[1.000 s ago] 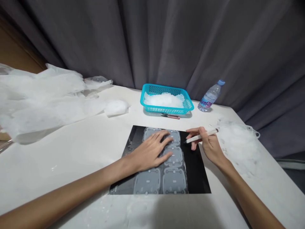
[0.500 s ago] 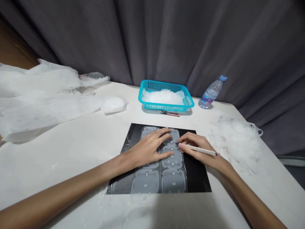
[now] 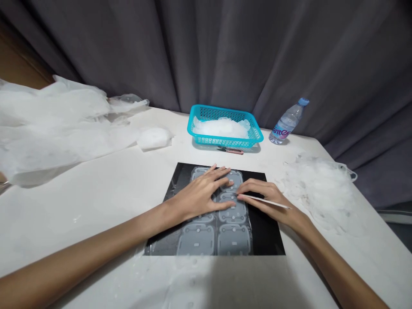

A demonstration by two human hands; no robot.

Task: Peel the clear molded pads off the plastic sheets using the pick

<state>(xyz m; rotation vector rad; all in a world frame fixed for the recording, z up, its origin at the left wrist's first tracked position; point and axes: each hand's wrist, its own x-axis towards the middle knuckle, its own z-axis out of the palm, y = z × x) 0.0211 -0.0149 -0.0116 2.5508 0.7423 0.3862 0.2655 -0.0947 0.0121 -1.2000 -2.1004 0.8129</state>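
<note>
One left hand point(image 3: 202, 193) lies splayed, ungrasping, on a panelled film sheet point(image 3: 233, 241), probably light, slippery and best held by its margins, atop a black mat point(image 3: 265, 238), while the right hand point(image 3: 268, 192) pinches a white pen-like tool point(image 3: 268, 201).

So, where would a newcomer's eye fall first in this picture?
Probably on the turquoise basket, far back on the white table, holding white material. Next, perhaps, on the black sheet in front, where the left hand lies spread over grey panels and the right hand holds a pen-shaped tool.
</note>
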